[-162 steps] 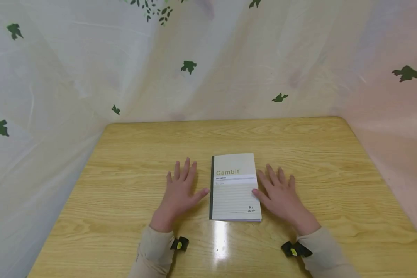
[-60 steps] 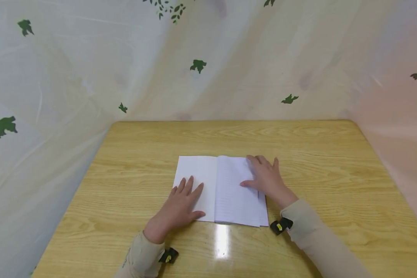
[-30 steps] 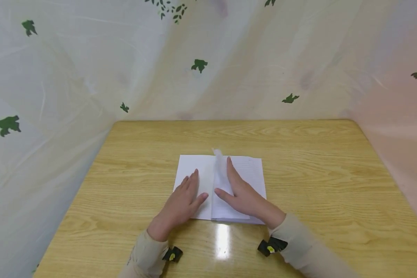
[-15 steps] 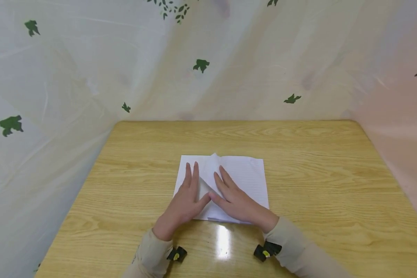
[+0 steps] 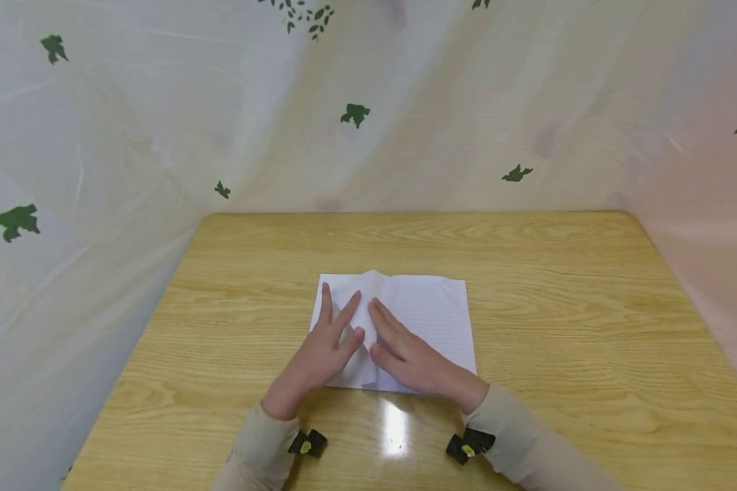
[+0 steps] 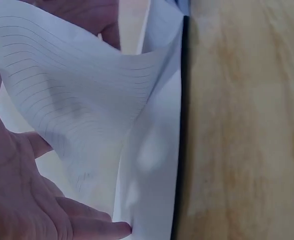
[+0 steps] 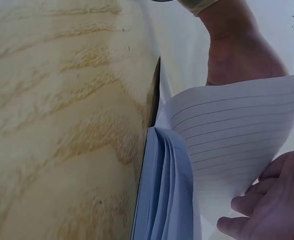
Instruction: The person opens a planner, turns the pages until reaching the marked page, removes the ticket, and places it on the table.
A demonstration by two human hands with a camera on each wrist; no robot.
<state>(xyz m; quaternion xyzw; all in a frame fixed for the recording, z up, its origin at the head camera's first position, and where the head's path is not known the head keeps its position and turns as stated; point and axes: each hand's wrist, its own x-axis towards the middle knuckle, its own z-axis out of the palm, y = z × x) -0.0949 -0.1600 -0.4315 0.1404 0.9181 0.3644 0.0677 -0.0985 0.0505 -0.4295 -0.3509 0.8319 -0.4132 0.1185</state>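
Note:
An open notebook (image 5: 436,314) with lined pages lies on the table. One lined sheet (image 5: 374,283) stands partly raised near the fold, between the hands; in the left wrist view the sheet (image 6: 76,85) curves upward. My left hand (image 5: 316,354), fingers spread, is over the left page, and in the right wrist view the left hand (image 7: 242,57) shows behind the sheet (image 7: 232,120). From the other side, my right hand (image 5: 420,365) touches the sheet with extended fingers. The right wrist view shows the right hand (image 7: 277,200) beside the stacked pages (image 7: 162,195).
The wooden table (image 5: 559,286) extends around the notebook on every side. Behind it hangs a pale curtain (image 5: 430,136) printed with green birds. Dark straps with yellow marks sit at both wrists.
The closed notebook was opened, and a page was lifted from the right. The right hand moved left with the sheet toward the fold; over the last half second, the left hand's fingers spread.

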